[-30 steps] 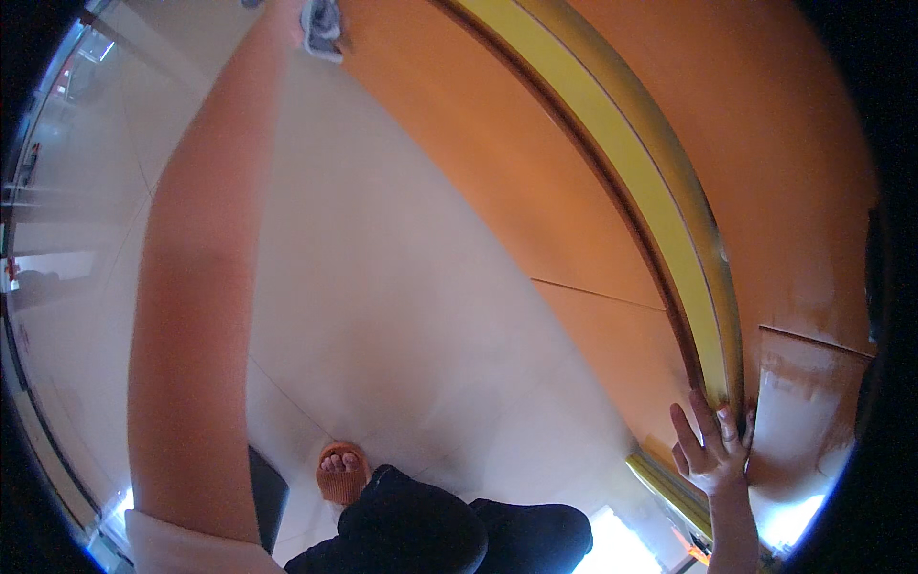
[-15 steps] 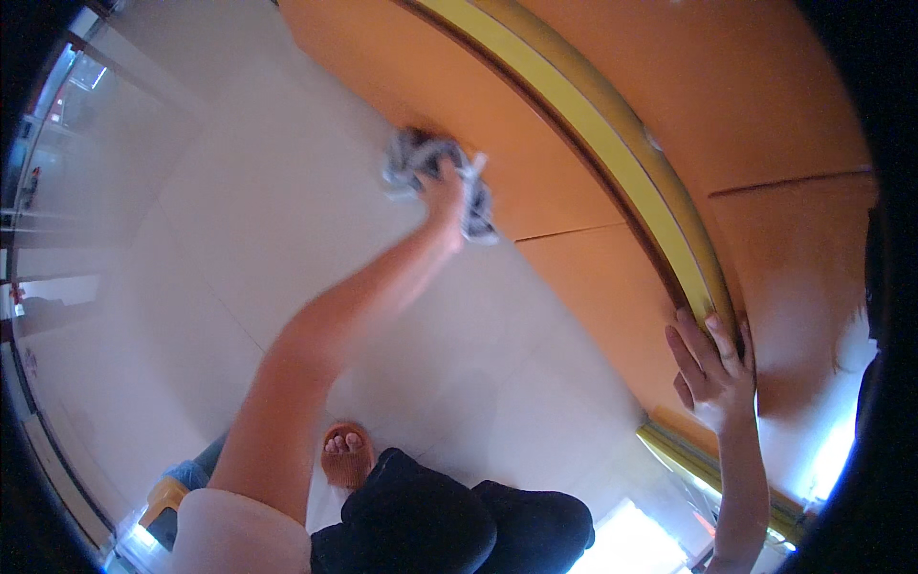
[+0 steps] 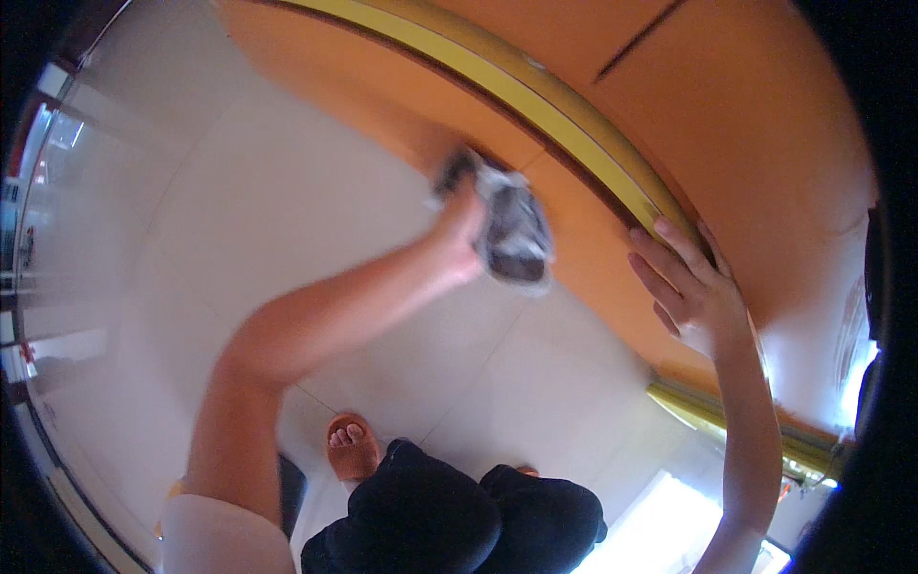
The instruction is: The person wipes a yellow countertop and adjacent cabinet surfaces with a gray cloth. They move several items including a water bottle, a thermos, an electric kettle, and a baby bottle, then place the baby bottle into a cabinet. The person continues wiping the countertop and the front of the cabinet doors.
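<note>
My left hand (image 3: 463,226), blurred by motion, is closed on a crumpled grey-and-white cloth (image 3: 516,234). The cloth lies against the lower orange panel (image 3: 593,287), near where that panel meets the floor. Over on the right, my right hand (image 3: 696,292) rests with spread fingers on the yellow edge band (image 3: 574,124) that curves between the lower panel and the broad orange surface (image 3: 765,191). No object shows in that hand.
Pale floor tiles (image 3: 239,210) spread out to the left. My knees in dark trousers (image 3: 421,507) and an orange slipper (image 3: 352,448) are at the bottom. A second yellow-edged piece (image 3: 703,411) stands at lower right, beside a bright light patch (image 3: 660,526).
My left hand and the cloth have moved to the right and nearer along the orange panel. The view has shifted; my right hand now appears higher and still rests on the yellow edge.
</note>
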Available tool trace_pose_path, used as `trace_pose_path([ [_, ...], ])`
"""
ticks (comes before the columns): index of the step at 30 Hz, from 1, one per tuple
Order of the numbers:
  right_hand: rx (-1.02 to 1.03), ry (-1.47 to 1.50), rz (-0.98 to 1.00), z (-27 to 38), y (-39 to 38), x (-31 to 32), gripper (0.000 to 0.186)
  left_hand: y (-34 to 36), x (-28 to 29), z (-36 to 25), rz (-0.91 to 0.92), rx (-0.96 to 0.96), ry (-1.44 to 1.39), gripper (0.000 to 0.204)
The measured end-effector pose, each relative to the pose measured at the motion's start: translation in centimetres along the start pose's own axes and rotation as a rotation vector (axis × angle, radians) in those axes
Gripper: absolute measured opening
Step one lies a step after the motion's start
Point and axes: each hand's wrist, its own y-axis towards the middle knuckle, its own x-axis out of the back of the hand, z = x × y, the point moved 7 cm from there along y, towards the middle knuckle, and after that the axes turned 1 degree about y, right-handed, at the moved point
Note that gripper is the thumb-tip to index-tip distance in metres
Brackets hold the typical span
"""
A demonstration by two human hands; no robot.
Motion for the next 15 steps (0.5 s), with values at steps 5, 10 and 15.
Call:
trace_pose_path([
  [5, -0.011, 0.038, 0.017, -0.4, -1.3, -1.2, 0.056, -1.2, 3.4, -13.8, -0.324, -0.391, 0.238, 0.049],
  [10, -0.011, 0.052, 0.052, -0.6, -0.2, 0.0, 0.042, -2.6, 5.7, -17.8, -0.646, -0.856, 0.406, 0.034],
  [15, 0.019, 0.086, -0.037, -0.6, -0.5, -0.1, 0.060, -0.7, 1.3, -5.4, -0.479, -0.630, 0.329, 0.023],
])
